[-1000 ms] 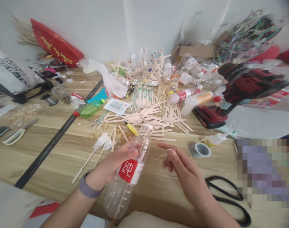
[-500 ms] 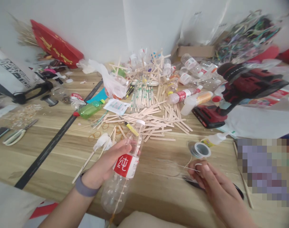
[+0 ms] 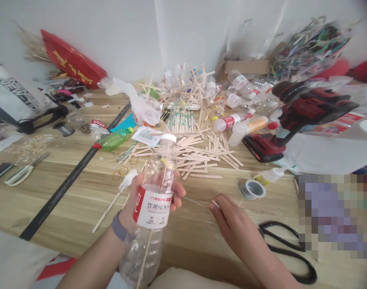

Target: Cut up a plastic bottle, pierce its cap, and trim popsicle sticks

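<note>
In our left hand (image 3: 132, 196) we've got the clear btl (image 3: 153, 208), fingers wrapped around its middle, fingertips showing on the far side of the red-and-white label (image 3: 156, 206). The btl's up in front of us over the near edge of the table (image 3: 195, 241), tilted, w/ the white cap (image 3: 168, 137) pointing away & slightly right, base nearest us. A thin wooden stick (image 3: 147, 251) runs lengthwise along it; can't tell if it's in the btl or behind. Our right hand (image 3: 228, 216) is clenched, thumb to index, pinching a fine thread (image 3: 191, 199) that stretches across to the btl's side by our left fingertips; where it ends there we can't tell. White bit at the right fingertips is too blurred to name. Just behind that hand is a spool (image 3: 252, 188), w/ a glue btl (image 3: 269, 176) beside it. Black loop handles (image 3: 287, 237) lie by our right forearm. Beyond the btl: a big pile of flat wooden sticks (image 3: 198, 154). Red-&-black drill (image 3: 300, 120) stands far R; green btl (image 3: 115, 140) & pale-handled scissors (image 3: 19, 175) lie off L.
</note>
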{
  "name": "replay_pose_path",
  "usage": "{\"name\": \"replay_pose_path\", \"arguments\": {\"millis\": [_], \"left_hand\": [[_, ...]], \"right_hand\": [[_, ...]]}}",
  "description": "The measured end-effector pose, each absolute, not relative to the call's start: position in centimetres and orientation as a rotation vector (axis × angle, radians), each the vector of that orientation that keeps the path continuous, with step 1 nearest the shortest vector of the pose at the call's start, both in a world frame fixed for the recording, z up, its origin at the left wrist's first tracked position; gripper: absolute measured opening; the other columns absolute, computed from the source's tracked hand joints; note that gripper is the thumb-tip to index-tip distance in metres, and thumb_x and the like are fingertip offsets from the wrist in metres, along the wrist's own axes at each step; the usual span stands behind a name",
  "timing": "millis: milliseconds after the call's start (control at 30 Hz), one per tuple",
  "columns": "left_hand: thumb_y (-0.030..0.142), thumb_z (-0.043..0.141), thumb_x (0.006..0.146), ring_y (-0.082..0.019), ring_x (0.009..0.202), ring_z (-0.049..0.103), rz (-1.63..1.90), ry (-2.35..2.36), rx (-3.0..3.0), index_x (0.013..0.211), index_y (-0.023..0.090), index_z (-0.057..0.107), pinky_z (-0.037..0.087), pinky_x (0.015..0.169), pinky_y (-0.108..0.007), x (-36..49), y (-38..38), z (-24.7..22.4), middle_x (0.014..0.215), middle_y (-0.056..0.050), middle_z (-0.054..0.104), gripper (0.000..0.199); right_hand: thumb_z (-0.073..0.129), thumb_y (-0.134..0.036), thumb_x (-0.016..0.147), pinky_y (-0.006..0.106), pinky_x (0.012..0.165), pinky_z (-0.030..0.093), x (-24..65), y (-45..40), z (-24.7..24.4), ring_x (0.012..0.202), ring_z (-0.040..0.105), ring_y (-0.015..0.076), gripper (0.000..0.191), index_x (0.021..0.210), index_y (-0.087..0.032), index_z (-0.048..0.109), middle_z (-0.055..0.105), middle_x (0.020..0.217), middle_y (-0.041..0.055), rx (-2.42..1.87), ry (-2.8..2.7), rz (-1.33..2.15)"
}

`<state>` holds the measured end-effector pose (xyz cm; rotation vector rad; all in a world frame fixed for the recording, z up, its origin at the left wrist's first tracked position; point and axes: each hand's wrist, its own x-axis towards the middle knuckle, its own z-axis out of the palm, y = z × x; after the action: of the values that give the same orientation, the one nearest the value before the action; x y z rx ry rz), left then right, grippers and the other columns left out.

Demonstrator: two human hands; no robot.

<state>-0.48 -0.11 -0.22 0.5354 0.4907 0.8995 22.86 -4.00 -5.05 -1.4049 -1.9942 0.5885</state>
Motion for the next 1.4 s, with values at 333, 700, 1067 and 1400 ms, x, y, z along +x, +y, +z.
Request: {"name": "replay_pose_path", "arguments": {"millis": [333,700,1067,1400], "left_hand": [[0.054,0.074,0.068,-0.019,0.069,0.07,1.377,0.775,0.588,0.089,0.015,0.069,0.055,0.065,-0.027,0.9,1.3,-0.5,0.077,-0.006,0.073,0.044],[0.053,0.076,0.069,-0.021,0.077,0.071,1.713,0.885,0.631,0.099,0.02,0.062,0.056,0.068,-0.03,3.6,0.3,-2.0,0.085,-0.004,0.074,0.047],[0.053,0.075,0.069,-0.025,0.081,0.073,1.71,0.853,0.593,0.101,0.022,0.061,0.057,0.069,-0.034,3.5,0.5,-2.6,0.087,-0.005,0.074,0.047],[0.049,0.072,0.072,-0.024,0.081,0.072,1.723,0.845,0.572,0.102,0.022,0.06,0.056,0.071,-0.035,3.3,0.7,-2.5,0.089,-0.006,0.075,0.043]], "right_hand": [[0.058,-0.059,0.083,0.037,0.088,0.052,25.6,-3.8,-5.3,0.129,0.047,0.0285,0.043,0.106,-0.024,0.069,0.048,0.142,0.0096,-1.555,-1.189,0.934],[0.046,-0.068,0.086,0.027,0.061,0.041,22.0,-7.7,-5.7,0.059,0.053,0.0147,0.052,0.074,-0.019,0.058,0.056,0.064,0.0018,-1.452,-1.513,1.694],[0.069,-0.065,0.074,0.021,0.056,0.034,22.2,-7.6,-7.1,0.059,0.04,0.0092,0.052,0.073,-0.019,0.045,0.044,0.067,-0.0038,-1.359,-1.16,1.865],[0.049,-0.085,0.073,0.02,0.046,0.025,21.7,-7.7,-6.5,0.046,0.038,0.0046,0.07,0.076,-0.015,0.056,0.054,0.064,0.0004,-1.394,-1.183,2.059]]}}
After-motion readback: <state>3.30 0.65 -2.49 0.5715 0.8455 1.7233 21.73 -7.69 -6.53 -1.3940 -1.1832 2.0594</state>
